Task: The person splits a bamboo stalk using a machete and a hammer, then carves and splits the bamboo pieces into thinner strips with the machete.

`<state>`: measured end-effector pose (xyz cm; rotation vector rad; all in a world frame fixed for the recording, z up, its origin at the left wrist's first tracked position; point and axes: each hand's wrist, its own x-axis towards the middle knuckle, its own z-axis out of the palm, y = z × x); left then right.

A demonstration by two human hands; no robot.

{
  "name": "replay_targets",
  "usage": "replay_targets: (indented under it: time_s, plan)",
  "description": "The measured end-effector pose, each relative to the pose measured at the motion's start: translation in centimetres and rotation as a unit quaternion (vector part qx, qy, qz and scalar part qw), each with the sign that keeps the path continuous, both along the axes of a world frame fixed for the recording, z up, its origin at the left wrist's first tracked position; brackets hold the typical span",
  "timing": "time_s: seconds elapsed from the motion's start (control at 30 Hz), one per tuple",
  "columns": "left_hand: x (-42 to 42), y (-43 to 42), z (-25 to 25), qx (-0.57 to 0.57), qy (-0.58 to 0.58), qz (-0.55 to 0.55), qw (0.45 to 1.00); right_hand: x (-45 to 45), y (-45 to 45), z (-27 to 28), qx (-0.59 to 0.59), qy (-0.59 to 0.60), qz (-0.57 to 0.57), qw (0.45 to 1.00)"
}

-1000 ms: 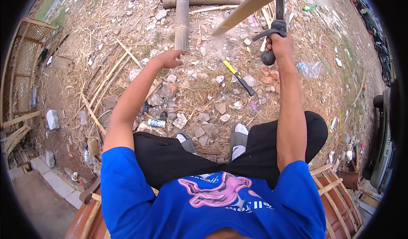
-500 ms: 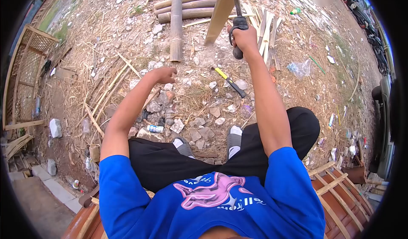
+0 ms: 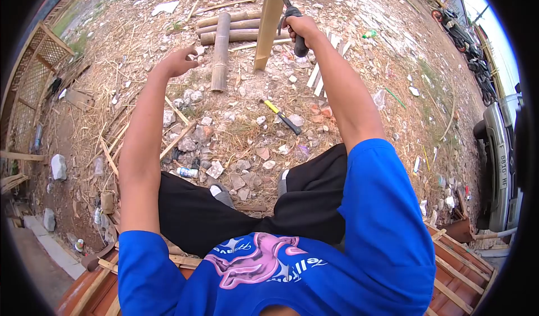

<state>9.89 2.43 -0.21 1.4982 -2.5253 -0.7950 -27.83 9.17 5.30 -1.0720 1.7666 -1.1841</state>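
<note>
My right hand [image 3: 303,29] is wrapped round the black grip of a machete [image 3: 302,47], its blade running up to the top edge of view. Beside the blade a split bamboo piece [image 3: 268,32] stands nearly upright, its lower end near the ground. Whether the blade touches it, I cannot tell. My left hand [image 3: 178,63] is held out over the rubble with fingers apart, holding nothing. Nearest to it is a bamboo pole [image 3: 220,52] lying lengthwise, its far end by several stacked poles [image 3: 238,26]. A yellow-and-black hammer [image 3: 281,115] lies on the ground between my arms.
Split strips [image 3: 319,79] lie below my right forearm. Stones [image 3: 188,142], a can [image 3: 187,172] and dry straw cover the ground near my feet. A lattice panel [image 3: 28,80] leans at left. A parked car [image 3: 499,164] and motorbikes [image 3: 469,49] stand at right.
Both hands have moved farther out and up in view, the right one with the machete. The split bamboo piece now stands more upright. My view has shifted slightly.
</note>
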Motion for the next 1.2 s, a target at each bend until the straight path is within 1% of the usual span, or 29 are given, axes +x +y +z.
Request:
replay_targets:
  time_s: [0.07,0.1,0.2,0.23,0.27,0.33,0.4,0.47,0.53,0.6,0.63,0.73,0.77,0.8,0.83,0.87,0.9,0.93,1.0,1.07,1.1,1.13,1.2]
  plan:
    - [2.2,-0.3,-1.7,0.003,-0.11,-0.027,0.994,0.1,-0.6,-0.9,0.008,0.006,0.005,1.0]
    - [2.5,0.8,-0.7,0.058,-0.164,0.016,0.985,0.3,-0.4,-0.6,0.006,0.015,0.01,1.0]
    - [5.2,0.8,-1.4,0.096,-0.18,0.088,0.975,0.4,0.2,-0.1,0.003,0.026,0.029,0.999]
    - [6.0,0.0,-1.9,0.082,-0.191,0.082,0.975,0.3,0.4,-0.1,0.001,0.026,0.036,0.999]
    - [6.6,-0.6,-2.8,0.105,-0.163,0.098,0.976,0.1,0.8,-0.3,0.01,0.024,0.038,0.999]
    - [7.3,-1.1,-2.4,0.139,-0.104,0.133,0.976,0.3,1.4,-0.2,0.016,0.023,0.045,0.999]
    - [7.3,-1.8,-2.8,0.133,-0.095,0.142,0.976,0.4,1.4,-1.6,-0.001,0.013,0.032,0.999]
    - [7.0,-1.8,-3.5,0.097,-0.078,0.14,0.982,0.2,2.5,-2.1,0.008,0.033,0.044,0.998]
    - [6.1,-1.6,-3.4,0.12,-0.078,0.157,0.977,0.5,3.9,-2.5,0.002,0.047,0.035,0.998]
    - [5.4,-1.5,-3.2,0.129,-0.074,0.159,0.976,0.2,5.4,-3.4,0.001,0.024,0.04,0.999]
    - [5.2,-2.4,-3.8,0.145,-0.096,0.151,0.973,0.5,6.5,-3.5,-0.007,0.018,0.037,0.999]
    - [4.9,-3.8,-6.0,0.15,-0.082,0.147,0.974,0.5,9.1,-3.6,-0.018,0.01,0.031,0.999]
    - [4.5,-4.2,-6.6,0.152,-0.088,0.137,0.975,0.3,9.6,-3.9,-0.024,0.005,0.03,0.999]
    - [3.8,-4.1,-6.5,0.143,-0.076,0.125,0.979,0.0,10.1,-4.0,-0.031,-0.001,0.027,0.999]
    - [2.9,-3.8,-6.4,0.134,-0.065,0.112,0.983,0.4,10.6,-3.6,-0.011,-0.008,0.013,1.0]
    - [2.2,-3.7,-6.2,0.124,-0.054,0.1,0.986,-0.1,10.6,-4.3,-0.018,-0.012,0.011,1.0]
    - [2.1,-5.8,-7.8,0.101,0.012,0.04,0.994,-0.6,10.4,-5.4,-0.026,-0.017,0.009,0.999]
    - [0.5,-5.1,-6.1,0.06,0.052,0.034,0.996,-0.7,10.4,-5.7,-0.035,-0.023,0.005,0.999]
    - [-4.2,-4.0,-2.5,-0.025,0.136,0.022,0.99,-1.3,10.6,-5.7,-0.025,0.005,-0.003,1.0]
    - [-8.2,-3.4,-0.7,-0.024,0.167,-0.041,0.985,-1.8,11.0,-6.1,-0.027,0.015,-0.01,0.999]
    - [-10.6,-2.4,-0.3,-0.087,0.182,-0.103,0.974,-2.3,11.0,-6.6,-0.042,0.043,-0.007,0.998]
    - [-13.1,-1.3,-0.1,-0.152,0.197,-0.164,0.955,-2.5,11.1,-6.7,-0.035,0.041,0.0,0.999]
    - [-18.0,0.8,-0.6,-0.179,0.27,-0.194,0.926,-2.8,11.7,-6.5,-0.022,0.038,0.016,0.999]
